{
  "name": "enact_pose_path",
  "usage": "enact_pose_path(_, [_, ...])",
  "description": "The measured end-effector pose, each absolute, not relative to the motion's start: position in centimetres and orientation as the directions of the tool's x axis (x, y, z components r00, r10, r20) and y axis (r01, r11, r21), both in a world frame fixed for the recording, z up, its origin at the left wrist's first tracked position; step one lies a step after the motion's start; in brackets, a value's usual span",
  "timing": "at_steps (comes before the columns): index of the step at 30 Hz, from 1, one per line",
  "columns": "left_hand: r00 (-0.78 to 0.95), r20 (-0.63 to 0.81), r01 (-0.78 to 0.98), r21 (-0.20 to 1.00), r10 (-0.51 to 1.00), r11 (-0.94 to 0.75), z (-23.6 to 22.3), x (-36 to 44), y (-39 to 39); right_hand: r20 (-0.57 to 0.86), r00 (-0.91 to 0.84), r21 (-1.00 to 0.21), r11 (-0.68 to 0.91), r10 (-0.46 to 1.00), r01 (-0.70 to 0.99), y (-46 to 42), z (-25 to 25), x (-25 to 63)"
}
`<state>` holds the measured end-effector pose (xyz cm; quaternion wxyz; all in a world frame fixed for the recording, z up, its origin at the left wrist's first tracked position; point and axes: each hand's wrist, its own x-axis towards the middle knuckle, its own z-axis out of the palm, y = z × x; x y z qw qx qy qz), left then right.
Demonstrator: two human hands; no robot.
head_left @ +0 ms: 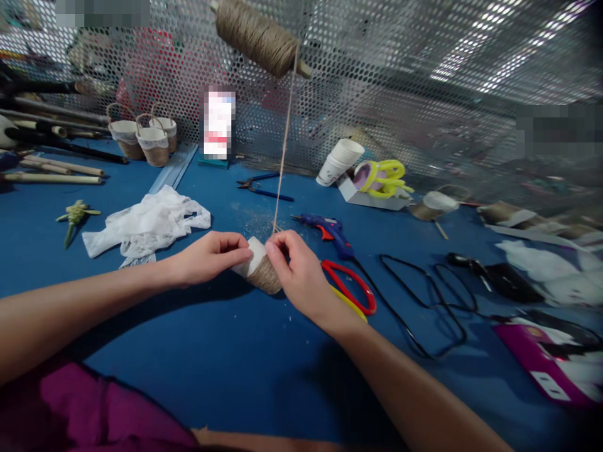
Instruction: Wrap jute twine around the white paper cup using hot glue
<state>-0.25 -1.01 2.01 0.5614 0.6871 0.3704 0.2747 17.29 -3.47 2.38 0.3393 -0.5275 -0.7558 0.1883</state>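
Between my hands lies a white paper cup (266, 275), tilted on its side and partly wrapped in brown twine. My left hand (211, 256) pinches the white, bare end of the cup. At the wrapped part, my right hand (294, 267) is closed on the cup and the twine. A taut strand of twine (284, 150) runs up from my right fingers to a large twine spool (257, 39) mounted on a rod above. My right fingers hide part of the cup.
A blue glue gun (327, 229) and red-handled scissors (351, 285) lie right of my hands; pliers (264, 186) lie behind. White lace (151, 220) is at left. Finished-looking small baskets (153, 144), a phone (218, 125) and stacked paper cups (339, 162) stand near the mesh panel. A black cable (400, 314) loops at right.
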Motion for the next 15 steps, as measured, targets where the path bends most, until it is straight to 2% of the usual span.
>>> enact_pose_path(5, [0.578, -0.038, 0.202, 0.975, 0.815, -0.098, 1.74, -0.39, -0.94, 0.265, -0.191, -0.724, 0.325, 0.945, 0.608, -3.26, 2.48, 17.37])
enact_pose_path(15, [0.638, -0.003, 0.189, 0.97, 0.77, -0.154, 2.33, -0.3, -1.2, 0.151, -0.183, -0.815, 0.227, 0.971, 0.533, -3.31, 2.29, 17.24])
